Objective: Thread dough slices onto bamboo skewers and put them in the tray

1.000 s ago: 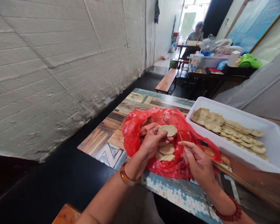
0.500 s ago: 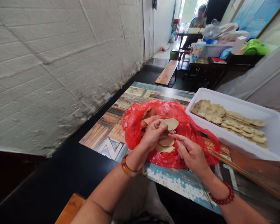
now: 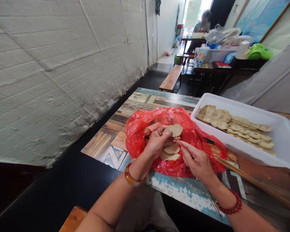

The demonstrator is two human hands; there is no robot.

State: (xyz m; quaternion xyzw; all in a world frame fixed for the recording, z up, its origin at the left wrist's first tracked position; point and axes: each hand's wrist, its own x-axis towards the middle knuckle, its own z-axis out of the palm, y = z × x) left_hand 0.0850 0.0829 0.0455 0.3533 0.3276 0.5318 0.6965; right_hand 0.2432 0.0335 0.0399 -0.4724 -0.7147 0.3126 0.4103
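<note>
Between the thumb and fingers of my left hand [image 3: 158, 140] is a thin, pale round slice [image 3: 175, 130], held above the red plastic bag [image 3: 140, 135]. My right hand [image 3: 195, 158] pinches a thin wooden skewer [image 3: 179, 141], whose upper end meets the lower edge of that slice; whether it has gone in, I cannot tell. More pale slices [image 3: 171, 148] lie on the bag just below my hands. Pinkish-brown pieces [image 3: 154, 126] show inside the bag, partly covered by my left hand.
A white plastic tray [image 3: 286, 138] on the right holds rows of skewered slices [image 3: 251, 129]. Several loose skewers [image 3: 251, 178] lie on the patterned table [image 3: 106, 138] beside the bag. Behind stand a wooden bench [image 3: 171, 79], a cluttered table [image 3: 207, 67] and a seated person [image 3: 203, 25].
My hands keep nearly the same hold on the slice and skewer. The whole view has shifted slightly, with the table and tray a little lower in the picture.
</note>
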